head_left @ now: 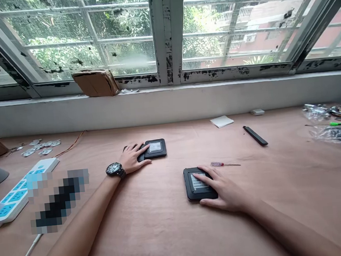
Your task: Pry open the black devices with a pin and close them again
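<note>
While the left hand (134, 157) lies flat, fingers spread, on a black case (154, 148) toward the tabletop's (156, 230) far edge, the right hand (221, 189) rests open-palmed on a second black case (194, 184) near the middle. Neither hand grips. A red-handled screwdriver (224, 164) lies just beyond the right hand.

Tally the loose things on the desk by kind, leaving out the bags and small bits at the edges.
Black devices: 2, one under each hand, left and right
Screwdrivers: 2
Power strips: 1
Black bars: 1
White pads: 1
Total: 7
</note>
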`<state>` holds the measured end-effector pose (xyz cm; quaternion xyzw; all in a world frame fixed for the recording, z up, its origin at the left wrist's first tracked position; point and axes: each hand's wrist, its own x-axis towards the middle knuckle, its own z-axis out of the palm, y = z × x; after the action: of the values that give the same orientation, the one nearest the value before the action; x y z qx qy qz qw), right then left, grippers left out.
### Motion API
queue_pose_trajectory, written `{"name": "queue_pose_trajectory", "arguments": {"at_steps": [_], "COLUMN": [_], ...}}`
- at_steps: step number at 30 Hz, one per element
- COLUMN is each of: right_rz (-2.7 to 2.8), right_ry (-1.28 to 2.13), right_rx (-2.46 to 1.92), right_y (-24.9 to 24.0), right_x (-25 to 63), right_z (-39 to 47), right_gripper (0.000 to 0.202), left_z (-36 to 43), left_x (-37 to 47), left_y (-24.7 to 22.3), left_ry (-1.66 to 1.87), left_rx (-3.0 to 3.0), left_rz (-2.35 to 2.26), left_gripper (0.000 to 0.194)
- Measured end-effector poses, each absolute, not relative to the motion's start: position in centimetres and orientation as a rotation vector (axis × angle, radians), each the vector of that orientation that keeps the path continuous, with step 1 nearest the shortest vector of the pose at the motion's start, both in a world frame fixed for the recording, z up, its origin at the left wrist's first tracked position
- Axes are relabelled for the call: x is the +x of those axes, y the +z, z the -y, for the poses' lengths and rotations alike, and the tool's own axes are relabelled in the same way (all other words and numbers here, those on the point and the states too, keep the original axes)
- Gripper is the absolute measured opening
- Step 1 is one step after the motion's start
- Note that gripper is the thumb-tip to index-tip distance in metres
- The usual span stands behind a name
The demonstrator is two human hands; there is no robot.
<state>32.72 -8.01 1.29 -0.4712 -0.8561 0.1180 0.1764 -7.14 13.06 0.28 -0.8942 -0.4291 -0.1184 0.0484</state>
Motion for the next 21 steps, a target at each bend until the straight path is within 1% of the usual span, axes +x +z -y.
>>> {"name": "queue_pose_trajectory", "arguments": {"at_steps": [5,7,13,18,19,21], "right_rz": [2.452,2.452,2.130,1.985,1.986,2.020], "right_ry": [0.373,0.374,0.265,0.113,0.075,0.019], "right_rx": [-1.324,-1.282,-1.314,-1.475,-1.511,-1.570], "right_y": [1.4,1.2,0.6,-0.3,-0.5,-0.9], "right_x": [32.9,33.4,35.3,36.7,37.1,37.9], "right_z": [7.8,7.4,5.6,4.6,4.4,4.2], "right_gripper": [0.083,0.081,0.053,0.040,0.038,0.034], "left_z": [-13.6,-13.6,-13.5,-12.6,-12.0,-10.1], "left_x": [-6.0,-5.7,-4.6,-4.0,-3.7,-2.7], "left_y": [0.1,0.1,0.2,0.8,0.9,1.2], "left_ry": [-0.369,-0.370,-0.390,-0.475,-0.515,-0.606], "left_rx": [-2.747,-2.754,-2.770,-2.751,-2.747,-2.761], "left_rz": [1.267,1.257,1.233,1.179,1.143,1.037], "left_gripper": [0.082,0.083,0.085,0.089,0.088,0.077]}}
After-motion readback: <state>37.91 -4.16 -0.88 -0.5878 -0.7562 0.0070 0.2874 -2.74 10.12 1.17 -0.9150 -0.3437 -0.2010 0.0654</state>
